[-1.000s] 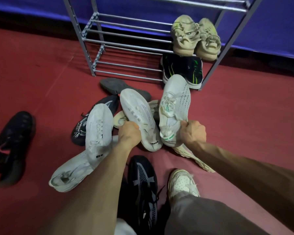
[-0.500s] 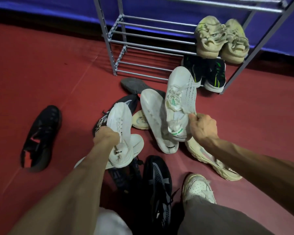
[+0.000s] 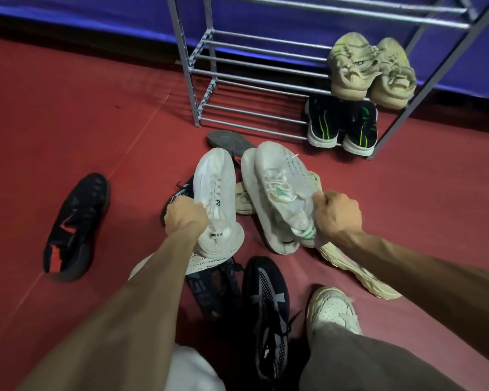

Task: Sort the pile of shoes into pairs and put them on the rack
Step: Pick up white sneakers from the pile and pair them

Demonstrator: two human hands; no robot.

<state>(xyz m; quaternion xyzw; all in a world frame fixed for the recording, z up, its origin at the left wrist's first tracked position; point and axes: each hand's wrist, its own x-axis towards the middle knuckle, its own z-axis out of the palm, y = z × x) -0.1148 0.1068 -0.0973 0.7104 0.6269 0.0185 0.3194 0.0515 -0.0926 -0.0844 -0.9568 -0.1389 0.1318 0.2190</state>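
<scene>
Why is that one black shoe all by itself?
The black and red shoe lies tipped on its side on the red floor, apart to the left of the pile, with no matching shoe beside it.

Heel tab of white shoe (image 3: 216, 204): letters "ED" legible; remaining print on shoes too small.

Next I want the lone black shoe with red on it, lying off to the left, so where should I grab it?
Take the black and red shoe at its collar opening, reaching in from above. It lies apart on the floor, opening turned up, nothing crowding it.
</scene>
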